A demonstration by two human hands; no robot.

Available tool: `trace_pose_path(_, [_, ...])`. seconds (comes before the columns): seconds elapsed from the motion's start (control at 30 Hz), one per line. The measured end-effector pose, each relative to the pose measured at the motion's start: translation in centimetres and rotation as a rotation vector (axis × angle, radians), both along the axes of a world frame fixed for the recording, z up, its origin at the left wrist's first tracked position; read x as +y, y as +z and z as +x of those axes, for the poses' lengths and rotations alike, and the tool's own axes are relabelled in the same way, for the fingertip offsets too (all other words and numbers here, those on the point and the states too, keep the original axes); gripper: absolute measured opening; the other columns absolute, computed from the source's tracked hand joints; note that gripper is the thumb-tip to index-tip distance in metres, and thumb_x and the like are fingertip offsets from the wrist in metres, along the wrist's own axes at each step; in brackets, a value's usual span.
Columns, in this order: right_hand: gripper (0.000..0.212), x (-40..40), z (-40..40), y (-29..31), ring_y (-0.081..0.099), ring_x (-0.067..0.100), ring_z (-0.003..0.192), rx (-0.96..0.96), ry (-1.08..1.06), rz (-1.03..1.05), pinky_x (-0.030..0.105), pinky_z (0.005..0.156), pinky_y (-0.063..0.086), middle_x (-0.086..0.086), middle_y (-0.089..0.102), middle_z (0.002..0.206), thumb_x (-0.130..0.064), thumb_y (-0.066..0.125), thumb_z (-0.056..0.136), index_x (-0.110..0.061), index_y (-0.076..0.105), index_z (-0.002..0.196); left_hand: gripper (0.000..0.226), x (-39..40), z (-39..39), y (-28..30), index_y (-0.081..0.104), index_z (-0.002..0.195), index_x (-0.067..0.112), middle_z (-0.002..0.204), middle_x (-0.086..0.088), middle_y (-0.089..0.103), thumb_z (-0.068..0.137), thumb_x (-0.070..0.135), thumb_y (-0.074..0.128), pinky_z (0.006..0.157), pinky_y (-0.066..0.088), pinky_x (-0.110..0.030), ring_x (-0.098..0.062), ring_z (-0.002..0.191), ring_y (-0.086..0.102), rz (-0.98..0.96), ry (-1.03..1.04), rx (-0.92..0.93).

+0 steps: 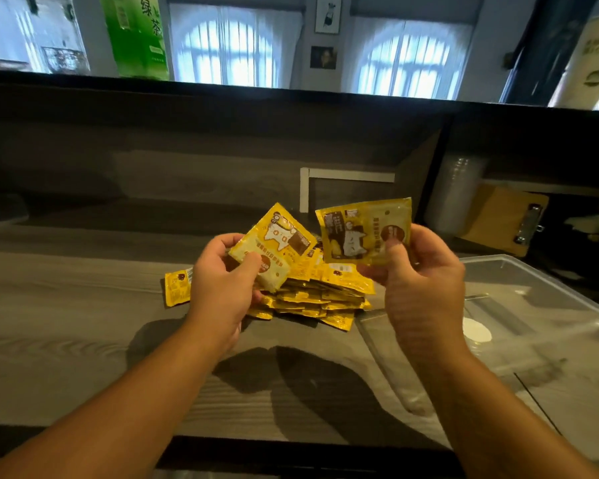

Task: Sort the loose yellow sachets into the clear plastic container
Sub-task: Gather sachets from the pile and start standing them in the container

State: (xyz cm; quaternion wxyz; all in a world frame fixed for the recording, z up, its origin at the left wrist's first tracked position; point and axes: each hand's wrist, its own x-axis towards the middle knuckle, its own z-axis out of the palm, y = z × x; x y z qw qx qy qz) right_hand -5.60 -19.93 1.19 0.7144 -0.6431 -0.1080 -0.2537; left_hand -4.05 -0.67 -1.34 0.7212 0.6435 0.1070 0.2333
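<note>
Grey wood-grain counter [83, 305] fills the view, with arched windows [229, 53] behind at twelve o'clock. At centre lies a pile of yellow sachets [312, 292]; one stray sachet [177, 286] lies apart at its nine o'clock. Above the pile, the left hand [222, 281] pinches a tilted sachet [274, 245] between thumb and fingers. The right hand [419, 274] pinches another sachet [363, 229], held nearly upright. At three o'clock from the pile sits the clear plastic container [540, 299], on the counter. A clipboard [505, 223] leans beyond it.

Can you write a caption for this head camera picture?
Each hand, left and right, holds a yellow sachet above the pile beside the container.
</note>
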Motion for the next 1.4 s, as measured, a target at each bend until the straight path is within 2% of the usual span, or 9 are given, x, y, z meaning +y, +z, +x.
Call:
trace_pose_path(0.23, [0.022, -9.6, -0.5, 1.8, 0.066, 0.003, 0.085, -0.111, -0.182, -0.497, 0.018, 0.069, 0.055, -0.012, 0.067, 0.093, -0.01, 0.062, 0.092, -0.032, 0.063, 0.09, 0.024, -6.4, -1.3, 3.4, 0.061, 0.099, 0.036, 0.103, 0.005, 0.069, 0.095, 0.012, 0.064, 0.064, 0.059, -0.029, -0.012, 0.093, 0.069, -0.023, -0.09, -0.082])
trace_pose_path(0.43, [0.016, -16.1, -0.4, -1.1, 0.061, 0.017, 0.083, -0.211, -0.381, -1.022, 0.027, 0.066, 0.054, 0.002, 0.064, 0.103, -0.013, 0.062, 0.09, -0.015, 0.068, 0.105, 0.02, -12.6, -0.1, 5.7, 0.066, 0.11, 0.027, 0.1, 0.007, 0.069, 0.095, 0.014, 0.063, 0.069, 0.059, -0.023, -0.009, 0.093, 0.067, 0.114, -0.163, -0.085])
trace_pose_path(0.53, [0.015, -16.9, -0.5, -2.1, 0.06, 0.017, 0.082, -0.175, -0.359, -1.055, 0.024, 0.065, 0.049, 0.0, 0.065, 0.1, -0.013, 0.062, 0.092, -0.017, 0.067, 0.105, 0.017, -15.1, 1.3, 5.9, 0.069, 0.107, 0.024, 0.099, 0.004, 0.071, 0.095, 0.014, 0.063, 0.071, 0.06, -0.024, -0.01, 0.093, 0.068, 0.308, -0.187, -0.081])
trace_pose_path(0.63, [0.012, -16.4, -0.8, -2.2, 0.059, 0.017, 0.079, -0.138, -0.372, -1.07, 0.034, 0.062, 0.054, -0.001, 0.065, 0.096, -0.02, 0.057, 0.095, -0.02, 0.064, 0.104, 0.02, -16.8, 2.8, 5.3, 0.072, 0.112, 0.021, 0.103, 0.002, 0.072, 0.094, 0.016, 0.064, 0.083, 0.06, -0.038, -0.015, 0.097, 0.068, 0.499, -0.214, -0.083])
trace_pose_path(0.77, [0.017, -15.3, -1.8, -1.7, 0.057, 0.016, 0.08, -0.119, -0.313, -1.094, 0.037, 0.064, 0.054, -0.002, 0.064, 0.095, -0.026, 0.05, 0.096, -0.021, 0.063, 0.107, 0.029, -18.3, 4.1, 4.4, 0.066, 0.126, 0.023, 0.116, 0.002, 0.068, 0.098, 0.019, 0.06, 0.086, 0.051, -0.028, -0.017, 0.109, 0.061, 0.894, -0.268, -0.051])
trace_pose_path(0.9, [0.014, -15.0, -2.7, -0.9, 0.056, 0.01, 0.085, -0.058, -0.23, -1.071, 0.026, 0.069, 0.055, -0.012, 0.055, 0.096, -0.026, 0.053, 0.097, -0.025, 0.061, 0.108, 0.03, -18.8, 4.8, 4.1, 0.067, 0.122, 0.027, 0.114, -0.001, 0.062, 0.096, 0.014, 0.061, 0.08, 0.05, -0.032, -0.024, 0.107, 0.058, 1.346, -0.372, 0.024])
trace_pose_path(1.07, [0.015, -15.5, -0.9, 0.9, 0.055, 0.006, 0.085, 0.227, -0.078, -1.14, 0.014, 0.059, 0.046, -0.017, 0.052, 0.089, -0.022, 0.053, 0.098, -0.036, 0.056, 0.104, 0.032, -18.5, 5.9, 4.5, 0.064, 0.125, 0.024, 0.118, -0.002, 0.056, 0.095, 0.013, 0.064, 0.079, 0.05, -0.03, -0.023, 0.104, 0.058, 1.407, -0.361, 0.055])
trace_pose_path(1.23, [0.02, -16.3, 3.2, 2.3, 0.055, 0.009, 0.084, 0.29, -0.167, -1.158, 0.013, 0.052, 0.041, -0.005, 0.059, 0.105, -0.022, 0.061, 0.094, -0.029, 0.06, 0.112, 0.044, -17.9, 6.8, 5.0, 0.06, 0.13, 0.023, 0.118, 0.0, 0.064, 0.089, 0.019, 0.073, 0.08, 0.051, -0.029, -0.02, 0.106, 0.061, 1.425, -0.504, 0.128])
trace_pose_path(1.4, [0.006, -15.5, 5.7, 2.5, 0.06, 0.012, 0.085, 0.255, -0.131, -1.198, 0.018, 0.061, 0.049, -0.005, 0.06, 0.094, -0.018, 0.066, 0.091, -0.023, 0.063, 0.096, 0.049, -16.9, 7.5, 4.8, 0.061, 0.13, 0.026, 0.114, 0.002, 0.064, 0.084, 0.014, 0.077, 0.082, 0.053, -0.029, -0.018, 0.104, 0.061, 1.443, -0.541, 0.117])
